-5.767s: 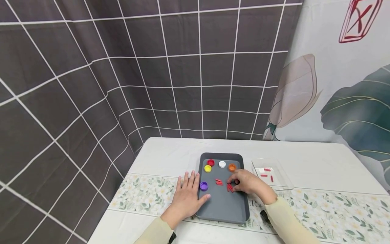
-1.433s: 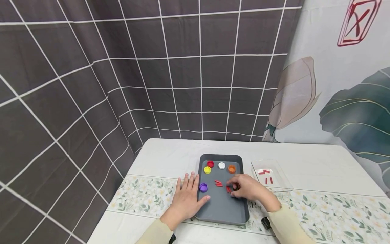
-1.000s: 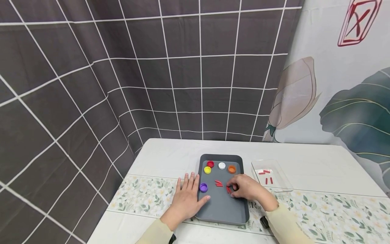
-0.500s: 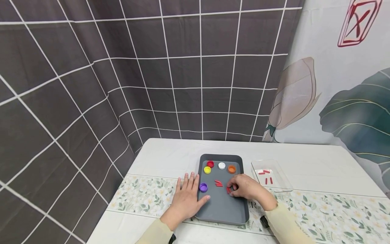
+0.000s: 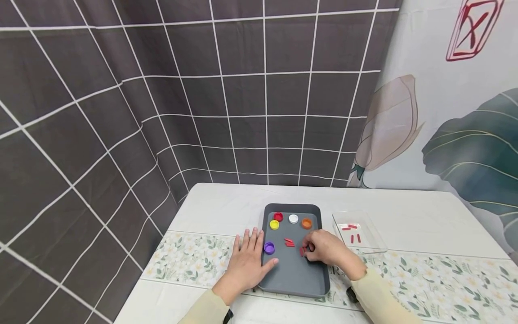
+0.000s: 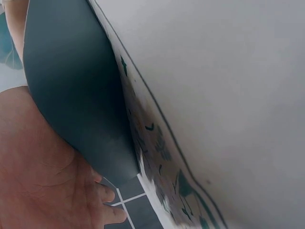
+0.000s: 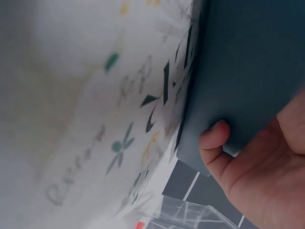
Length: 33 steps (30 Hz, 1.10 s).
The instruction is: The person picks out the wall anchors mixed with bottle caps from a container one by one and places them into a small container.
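Note:
Fingers spread, my left hand lies flat over the left edge of a grey tray. My right hand reaches over the tray's right side, its thumb and index finger pinching a small red stick; how many sticks are between the fingertips is partly hidden. Just left of it lies a small group of red sticks. In the right wrist view, the fingertips' hold is out of sight behind the hand.
Round caps stand in the tray: red, yellow, white, orange and purple. Right of the tray, a clear box holds several red sticks. A grid-patterned curtain hangs behind the table.
Since the oldest frame, the clear box has gained a red stick and fewer lie by my right hand. My right fingertips have lately drawn together at the red stick. My left hand stays put.

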Motion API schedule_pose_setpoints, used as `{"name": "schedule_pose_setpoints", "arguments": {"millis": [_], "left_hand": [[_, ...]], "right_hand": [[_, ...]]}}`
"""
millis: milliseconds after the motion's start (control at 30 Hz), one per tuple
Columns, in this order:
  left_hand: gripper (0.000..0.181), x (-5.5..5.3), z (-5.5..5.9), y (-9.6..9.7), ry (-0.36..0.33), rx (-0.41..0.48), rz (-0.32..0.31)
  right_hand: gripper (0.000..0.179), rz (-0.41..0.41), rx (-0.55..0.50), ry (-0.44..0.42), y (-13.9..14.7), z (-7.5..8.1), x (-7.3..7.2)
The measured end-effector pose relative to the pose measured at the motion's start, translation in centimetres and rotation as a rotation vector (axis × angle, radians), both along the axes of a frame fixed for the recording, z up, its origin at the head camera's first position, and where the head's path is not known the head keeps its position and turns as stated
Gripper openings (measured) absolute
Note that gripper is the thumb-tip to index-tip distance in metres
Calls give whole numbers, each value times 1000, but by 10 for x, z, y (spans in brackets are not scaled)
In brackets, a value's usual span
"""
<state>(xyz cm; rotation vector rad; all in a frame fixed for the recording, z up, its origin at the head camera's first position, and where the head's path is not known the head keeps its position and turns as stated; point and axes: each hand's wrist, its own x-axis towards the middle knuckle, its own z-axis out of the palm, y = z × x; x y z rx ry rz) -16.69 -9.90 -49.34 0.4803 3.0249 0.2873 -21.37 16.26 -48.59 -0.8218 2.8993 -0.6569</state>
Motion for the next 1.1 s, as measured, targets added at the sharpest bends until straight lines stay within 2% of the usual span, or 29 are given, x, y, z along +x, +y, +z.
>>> {"name": "schedule_pose_setpoints", "arguments": {"millis": [200, 433, 700, 1100], "left_hand": [[91, 0, 1, 0, 5, -2, 0], [91, -1, 1, 0, 1, -7, 1], [91, -1, 0, 0, -11, 1, 0], [90, 0, 1, 0, -3, 8, -6]], "right_hand": [[10, -15, -50, 43, 4, 7, 3], [9, -11, -200, 87, 15, 16, 4], [11, -49, -296, 59, 22, 21, 4], [16, -124, -386, 71, 44, 24, 2]]}}
